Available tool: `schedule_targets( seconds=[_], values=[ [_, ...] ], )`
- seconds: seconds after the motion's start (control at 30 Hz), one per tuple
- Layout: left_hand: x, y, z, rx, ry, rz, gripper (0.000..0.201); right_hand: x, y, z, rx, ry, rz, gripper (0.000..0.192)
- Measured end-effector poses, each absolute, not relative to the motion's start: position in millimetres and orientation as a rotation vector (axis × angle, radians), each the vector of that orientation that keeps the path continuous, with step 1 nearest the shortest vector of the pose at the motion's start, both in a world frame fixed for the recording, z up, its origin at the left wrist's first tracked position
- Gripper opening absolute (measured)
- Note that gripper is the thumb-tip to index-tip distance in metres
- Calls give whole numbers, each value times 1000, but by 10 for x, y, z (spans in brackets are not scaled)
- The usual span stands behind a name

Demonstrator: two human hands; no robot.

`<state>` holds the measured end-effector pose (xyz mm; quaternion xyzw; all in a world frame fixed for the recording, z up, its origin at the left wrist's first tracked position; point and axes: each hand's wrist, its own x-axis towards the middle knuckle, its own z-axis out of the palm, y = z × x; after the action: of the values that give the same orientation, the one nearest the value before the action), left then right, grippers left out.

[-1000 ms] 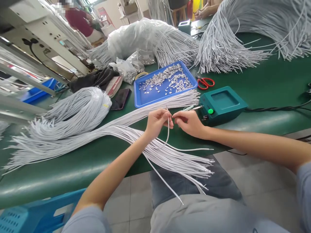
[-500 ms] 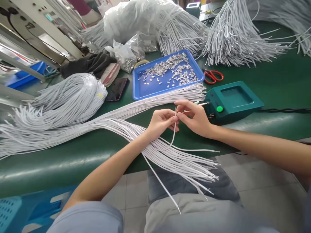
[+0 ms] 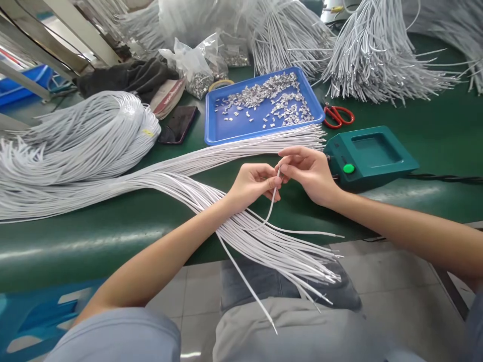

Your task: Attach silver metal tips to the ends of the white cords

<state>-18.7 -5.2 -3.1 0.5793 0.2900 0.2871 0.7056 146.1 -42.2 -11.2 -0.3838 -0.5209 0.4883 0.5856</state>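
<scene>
My left hand (image 3: 253,187) pinches a single white wire (image 3: 272,201) near its upper end, thumb against fingers. Touching that same end are the closed thumb and fingertips of my right hand (image 3: 310,175); the very tip is mostly hidden between them. The wire curves down to a loose bundle of white wires (image 3: 260,241), which passes under my left forearm and hangs over the table edge. A second strand group (image 3: 226,156) runs behind my hands. To the right of my right hand sits a green device (image 3: 372,156) with a lit green button (image 3: 349,168).
A blue tray (image 3: 222,133) of small metal pieces (image 3: 260,95) lies behind my hands, with red-handled scissors (image 3: 338,116) beside it. A phone (image 3: 178,124), a coiled wire bundle (image 3: 101,136), bags of metal parts (image 3: 198,75) and more wire bundles (image 3: 377,65) surround it.
The view has shifted slightly. My right fingertips have come in onto the wire's end, which stood up above my left fingers before. My left hand keeps its pinch.
</scene>
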Motion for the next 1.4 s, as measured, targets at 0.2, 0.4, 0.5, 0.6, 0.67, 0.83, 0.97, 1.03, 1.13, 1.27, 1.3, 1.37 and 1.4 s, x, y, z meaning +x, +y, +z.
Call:
schedule_targets(
  seconds=[0.2,0.4,0.5,0.6,0.67,0.83,0.97,1.03,1.13,1.27,1.3,1.37,1.4],
  values=[
    [-177,-50,-26,1237,630,612,40,1455,-430,-69,-934,-1223,1073,23],
    [-170,-65,-14,1228,612,643,38,1455,-452,-47,-890,-1184,1147,24],
    [-174,-62,-25,1251,589,661,36,1460,-465,-21,-866,-1103,1312,30],
    [-176,-60,-39,1281,603,665,37,1461,-479,11,-896,-1116,1322,28],
    [-178,-57,-47,1289,614,670,37,1458,-486,21,-926,-1167,1246,25],
    [-197,-36,-41,1225,632,718,37,1450,-495,-7,-977,-1232,1127,19],
    [-201,-29,-20,1180,644,714,40,1453,-498,-10,-994,-1189,1144,22],
    [-195,-33,-17,1196,627,687,39,1455,-493,0,-994,-1171,1186,24],
    [-187,-39,-23,1211,601,672,37,1457,-478,14,-984,-1174,1256,19],
    [-188,-39,-28,1237,569,658,35,1462,-464,26,-977,-1259,1215,19],
    [-189,-39,-28,1239,568,653,35,1464,-463,30,-983,-1274,1197,19],
    [-191,-41,-26,1237,569,642,36,1470,-463,41,-995,-1296,1186,16],
    [-192,-43,-26,1236,567,638,36,1473,-464,45,-997,-1309,1190,15]
  ],
)
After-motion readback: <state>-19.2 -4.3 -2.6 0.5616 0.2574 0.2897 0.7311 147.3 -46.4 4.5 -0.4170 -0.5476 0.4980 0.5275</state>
